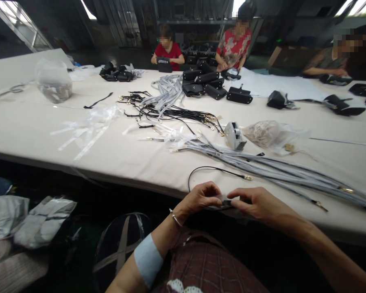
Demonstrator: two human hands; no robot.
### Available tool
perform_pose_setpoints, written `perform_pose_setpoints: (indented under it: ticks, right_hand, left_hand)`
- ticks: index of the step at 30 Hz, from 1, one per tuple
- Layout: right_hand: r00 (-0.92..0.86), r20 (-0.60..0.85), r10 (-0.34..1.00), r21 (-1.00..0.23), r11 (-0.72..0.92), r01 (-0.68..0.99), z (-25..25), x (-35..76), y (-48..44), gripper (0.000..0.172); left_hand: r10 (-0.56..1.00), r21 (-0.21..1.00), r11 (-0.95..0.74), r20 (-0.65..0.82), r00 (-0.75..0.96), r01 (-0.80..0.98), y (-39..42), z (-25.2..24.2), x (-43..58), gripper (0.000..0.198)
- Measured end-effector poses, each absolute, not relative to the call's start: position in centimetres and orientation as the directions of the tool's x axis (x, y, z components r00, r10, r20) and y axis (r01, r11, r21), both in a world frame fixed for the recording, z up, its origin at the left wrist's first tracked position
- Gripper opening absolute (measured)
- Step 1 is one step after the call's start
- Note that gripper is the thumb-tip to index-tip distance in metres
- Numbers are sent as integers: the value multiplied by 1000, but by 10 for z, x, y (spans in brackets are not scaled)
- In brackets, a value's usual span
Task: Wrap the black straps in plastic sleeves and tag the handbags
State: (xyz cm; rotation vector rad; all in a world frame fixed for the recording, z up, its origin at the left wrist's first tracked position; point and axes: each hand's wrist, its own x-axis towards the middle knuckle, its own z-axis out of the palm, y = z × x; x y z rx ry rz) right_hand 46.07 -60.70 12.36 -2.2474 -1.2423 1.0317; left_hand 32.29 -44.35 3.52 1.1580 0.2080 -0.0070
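both hands meet just off the near edge of the cream cloth-covered table (110, 158). the left hand (201, 198) and the right hand (259, 203) each pinch, thumb against fingertips, one end of a narrow dark strap piece wrapped in clear plastic film (224, 201). it spans the small gap between them, flat and black inside, with the film pale and glossy. just beyond the grip a thin black cord with a gold clasp (215, 168) loops on the table; whether it joins the pinched piece cannot be told. farther beyond, to the right, lie a bundle of grey wrapped straps (280, 171) and a grey tape dispenser (234, 136).
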Motion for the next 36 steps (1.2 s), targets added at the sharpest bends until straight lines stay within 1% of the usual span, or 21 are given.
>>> perform_pose_setpoints:
  ticks: [2,4,6,8,10,11,12,14,16,18,19,21,22,25,27,28,30,32,33,34,36]
  right_hand:
    - [329,-352,876,-549,-478,685,121,451,-604,31]
    - [313,-356,881,-520,-465,717,118,444,-601,30]
    - [294,-429,854,-571,-509,644,115,438,-598,31]
    - [280,-501,819,-649,-569,504,111,433,-595,33]
    - [291,-537,792,-702,-611,366,108,426,-593,34]
    - [303,-552,777,-712,-629,314,107,422,-591,34]
    - [310,-571,760,-713,-647,271,108,419,-590,34]
    - [267,-611,745,-713,-664,223,112,412,-589,32]
    - [144,-628,765,-735,-644,213,119,408,-590,31]
    - [27,-632,775,-754,-622,212,126,407,-593,41]
    - [6,-638,770,-752,-624,211,128,407,-595,48]
    - [35,-654,756,-730,-643,232,128,404,-597,57]
    - [71,-656,751,-714,-649,262,126,401,-597,59]
    - [179,-635,752,-659,-648,382,123,384,-591,60]
    - [202,-588,784,-642,-603,474,124,369,-584,58]
    - [203,-547,812,-635,-561,531,125,362,-581,57]
    - [205,-443,873,-615,-463,638,126,352,-576,54]
    - [241,-382,892,-610,-440,659,126,349,-576,51]
    - [270,-400,876,-623,-476,621,124,351,-578,51]
    - [289,-452,844,-641,-532,553,122,354,-580,52]
    - [271,-593,759,-668,-651,361,116,360,-585,59]
  left_hand:
    - [45,869,478,-168,985,126,-446,32,322,43]
    - [45,881,457,-158,986,120,-446,29,317,47]
    - [88,924,358,-174,981,132,-443,27,308,49]
    - [109,952,267,-186,977,151,-437,26,296,48]
    - [60,962,216,-183,981,166,-431,25,281,35]
    - [30,965,197,-184,983,174,-429,25,273,28]
    - [18,967,175,-190,982,184,-427,25,266,25]
    - [66,971,136,-207,976,196,-423,26,253,29]
    - [185,980,78,-192,964,180,-420,28,241,29]
    - [267,990,-1,-139,954,144,-416,31,231,26]
    - [274,992,-37,-109,956,123,-414,32,226,24]
    - [242,993,-84,-63,968,86,-411,35,218,20]
    - [211,993,-83,-65,975,84,-410,36,215,19]
    - [105,983,-13,-183,978,185,-411,39,210,23]
    - [45,969,33,-244,969,243,-415,40,208,25]
    - [27,968,48,-247,969,246,-417,40,208,24]
    - [19,976,60,-211,977,209,-420,39,206,21]
    - [53,988,29,-155,987,153,-423,36,204,19]
    - [91,993,-24,-114,989,116,-423,34,203,19]
    - [133,992,-109,-55,990,70,-423,33,202,19]
    - [166,933,-356,116,979,-50,-423,30,201,24]
